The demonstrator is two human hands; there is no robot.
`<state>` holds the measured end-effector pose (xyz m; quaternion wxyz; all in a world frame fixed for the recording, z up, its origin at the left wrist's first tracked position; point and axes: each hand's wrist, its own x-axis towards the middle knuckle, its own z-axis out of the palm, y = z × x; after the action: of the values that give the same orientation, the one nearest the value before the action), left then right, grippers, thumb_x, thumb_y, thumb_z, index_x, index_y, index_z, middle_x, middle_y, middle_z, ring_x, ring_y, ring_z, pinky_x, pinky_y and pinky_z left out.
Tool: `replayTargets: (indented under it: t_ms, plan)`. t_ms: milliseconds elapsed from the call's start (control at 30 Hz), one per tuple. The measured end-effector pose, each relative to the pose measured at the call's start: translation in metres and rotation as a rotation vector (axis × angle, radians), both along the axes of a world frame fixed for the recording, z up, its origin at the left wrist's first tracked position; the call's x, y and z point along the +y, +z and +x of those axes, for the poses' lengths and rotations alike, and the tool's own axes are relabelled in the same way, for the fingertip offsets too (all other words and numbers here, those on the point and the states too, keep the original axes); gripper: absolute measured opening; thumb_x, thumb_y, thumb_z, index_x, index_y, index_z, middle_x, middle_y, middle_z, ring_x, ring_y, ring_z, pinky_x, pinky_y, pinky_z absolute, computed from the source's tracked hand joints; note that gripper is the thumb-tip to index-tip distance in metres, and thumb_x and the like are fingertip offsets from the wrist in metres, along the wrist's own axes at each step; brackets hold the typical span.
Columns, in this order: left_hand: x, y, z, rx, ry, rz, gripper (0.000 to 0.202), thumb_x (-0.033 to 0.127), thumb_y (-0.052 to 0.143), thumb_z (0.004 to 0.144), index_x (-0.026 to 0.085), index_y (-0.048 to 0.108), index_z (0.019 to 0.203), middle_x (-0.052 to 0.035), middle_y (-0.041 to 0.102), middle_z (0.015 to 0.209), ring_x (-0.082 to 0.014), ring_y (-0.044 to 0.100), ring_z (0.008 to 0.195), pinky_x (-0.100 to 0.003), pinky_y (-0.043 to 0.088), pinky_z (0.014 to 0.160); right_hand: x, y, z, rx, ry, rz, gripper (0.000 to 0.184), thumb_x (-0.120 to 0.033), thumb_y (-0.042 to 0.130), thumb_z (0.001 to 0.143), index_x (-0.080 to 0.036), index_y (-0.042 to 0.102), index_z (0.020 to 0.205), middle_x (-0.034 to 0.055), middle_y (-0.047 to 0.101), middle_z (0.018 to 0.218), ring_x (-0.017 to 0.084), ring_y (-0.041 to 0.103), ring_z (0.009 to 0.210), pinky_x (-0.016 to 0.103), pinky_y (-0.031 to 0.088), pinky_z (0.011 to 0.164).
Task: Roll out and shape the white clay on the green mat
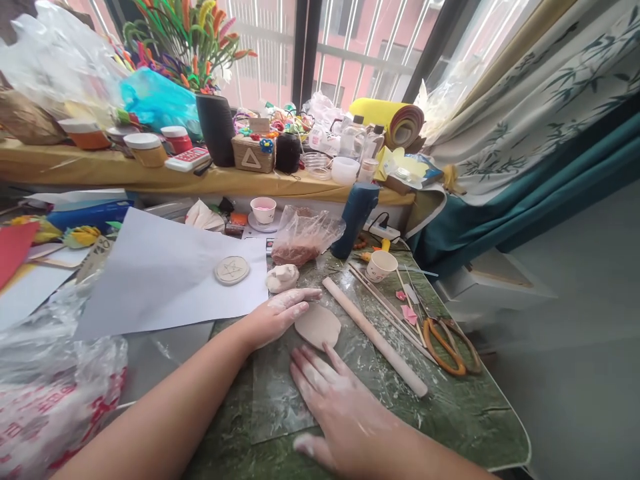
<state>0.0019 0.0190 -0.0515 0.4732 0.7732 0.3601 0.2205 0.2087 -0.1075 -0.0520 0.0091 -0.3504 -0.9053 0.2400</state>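
A flat disc of pale clay (319, 325) lies on the green table (460, 407). My left hand (277, 317), dusted white, rests beside the disc's left edge with fingers stretched flat toward it. My right hand (340, 407) lies flat on the table just below the disc, fingers spread and fingertips touching its near rim. Neither hand holds anything. A wooden rolling pin (375, 337) lies diagonally to the right of the disc. A lump of clay (281, 277) sits above the left hand.
A round clay piece with a star (232, 270) rests on a white paper sheet (160, 273). A plastic bag of brown material (303, 237), a blue bottle (356, 217), a paper cup (381, 265), thin sticks (385, 300) and orange scissors (445, 347) stand around. A cluttered shelf (150, 173) runs behind.
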Motion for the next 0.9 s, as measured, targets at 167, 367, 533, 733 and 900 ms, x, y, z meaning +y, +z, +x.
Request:
replayTargets:
  t_ms: [167,367,533,733,900]
  plan:
    - [0.0,-0.005,0.001,-0.128,-0.013,-0.053,0.049,0.047,0.038,0.106,0.024,0.057,0.144,-0.0047,0.061,0.147,-0.0252,0.051,0.14,-0.041,0.033,0.123,-0.005,0.006,0.006,-0.036,0.033,-0.097,0.092,-0.066,0.048,0.098,-0.008,0.018,0.162,0.0185,0.01,0.168,0.032,0.006,0.158,0.054,-0.004,0.128]
    - [0.001,-0.009,-0.001,-0.141,-0.003,-0.043,0.05,0.048,0.034,0.107,0.023,0.058,0.143,-0.0046,0.061,0.147,-0.0245,0.052,0.14,-0.042,0.031,0.124,0.008,0.022,-0.025,0.059,0.036,-0.15,0.086,-0.06,0.046,0.101,-0.01,0.013,0.163,0.0147,0.008,0.169,0.026,0.001,0.158,0.05,-0.008,0.127]
    - [-0.001,-0.005,0.0,-0.048,-0.013,-0.009,0.049,0.048,0.034,0.107,0.025,0.057,0.144,-0.0028,0.058,0.15,-0.0229,0.05,0.141,-0.038,0.031,0.124,-0.013,0.0,0.048,-0.031,0.003,-0.187,0.086,-0.062,0.051,0.098,-0.022,0.012,0.164,0.0081,0.011,0.169,0.029,0.009,0.158,0.055,0.001,0.128]
    - [-0.007,-0.004,0.003,0.151,-0.055,0.172,0.047,0.047,0.041,0.105,0.029,0.055,0.145,-0.0028,0.056,0.152,-0.0249,0.05,0.141,-0.043,0.034,0.123,-0.017,-0.012,0.082,-0.13,-0.309,-0.079,0.081,-0.059,0.047,0.101,-0.021,0.014,0.164,0.0075,0.006,0.17,0.03,0.007,0.158,0.053,0.015,0.128]
    - [-0.01,-0.009,0.007,0.232,-0.073,0.341,0.047,0.041,0.057,0.098,0.03,0.055,0.144,-0.0058,0.059,0.146,-0.0264,0.055,0.136,-0.044,0.042,0.118,0.012,-0.002,0.052,-0.191,-0.473,-0.054,0.075,-0.045,0.042,0.102,-0.01,0.015,0.163,0.0101,0.001,0.169,0.028,0.002,0.158,0.05,0.012,0.129]
